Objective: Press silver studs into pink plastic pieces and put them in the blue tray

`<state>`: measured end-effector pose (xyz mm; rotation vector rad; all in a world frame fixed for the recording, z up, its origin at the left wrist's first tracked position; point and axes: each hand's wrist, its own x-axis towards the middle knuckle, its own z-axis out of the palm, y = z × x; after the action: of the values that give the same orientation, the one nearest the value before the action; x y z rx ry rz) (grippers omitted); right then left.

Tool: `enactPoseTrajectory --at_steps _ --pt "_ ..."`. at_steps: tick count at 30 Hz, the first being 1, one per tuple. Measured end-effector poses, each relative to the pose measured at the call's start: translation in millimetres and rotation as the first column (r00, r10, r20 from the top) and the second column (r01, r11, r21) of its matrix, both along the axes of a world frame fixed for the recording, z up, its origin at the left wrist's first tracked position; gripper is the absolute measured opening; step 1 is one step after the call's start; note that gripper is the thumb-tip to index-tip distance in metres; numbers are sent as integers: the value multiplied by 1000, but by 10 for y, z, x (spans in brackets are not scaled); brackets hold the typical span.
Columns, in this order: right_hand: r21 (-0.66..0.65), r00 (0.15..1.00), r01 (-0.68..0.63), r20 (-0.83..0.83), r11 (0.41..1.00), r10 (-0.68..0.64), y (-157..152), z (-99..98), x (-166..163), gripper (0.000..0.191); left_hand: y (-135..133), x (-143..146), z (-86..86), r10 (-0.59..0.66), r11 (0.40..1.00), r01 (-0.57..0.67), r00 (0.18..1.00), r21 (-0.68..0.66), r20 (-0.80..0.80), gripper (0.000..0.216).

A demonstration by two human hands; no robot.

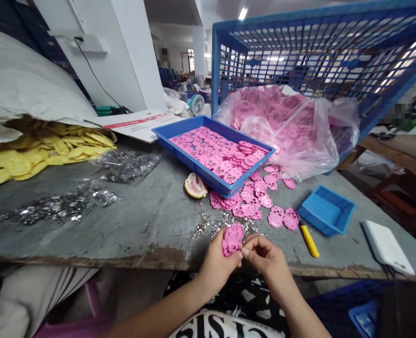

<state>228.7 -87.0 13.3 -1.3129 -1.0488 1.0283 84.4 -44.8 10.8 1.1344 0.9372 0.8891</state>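
My left hand (219,258) is closed around a pink plastic piece (233,238), a flat moulded shape with a scalloped outline, held up over the table's front edge. Right beside it, my right hand (264,256) pinches with thumb and forefinger at the piece's lower right edge; whatever lies between those fingertips is too small to make out. Just beyond both hands lies a scatter of small shiny metal parts (225,223). Loose pink pieces (248,211) spread behind these, up to a blue tray (193,162) filled with more of them.
A yellow-handled tool (309,241), a small blue bin (329,211) and a white device (389,246) lie to the right. Behind stand a bag of pink pieces (288,126) and a large blue crate (215,70). Half a citrus fruit (195,186), metal parts (53,206) and yellow pieces (46,150) are leftward.
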Motion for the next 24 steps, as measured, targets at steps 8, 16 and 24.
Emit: enactPoseTrajectory --at_steps 8,16,24 --pt "53 985 -4 172 999 -5 18 209 198 30 48 16 121 -97 986 121 974 -111 203 47" --pt "95 973 41 224 995 -61 75 142 197 18 136 62 110 -155 930 276 893 -242 423 69" --pt "81 971 6 238 997 -25 71 107 89 29 77 99 128 -158 935 274 890 -224 428 79"
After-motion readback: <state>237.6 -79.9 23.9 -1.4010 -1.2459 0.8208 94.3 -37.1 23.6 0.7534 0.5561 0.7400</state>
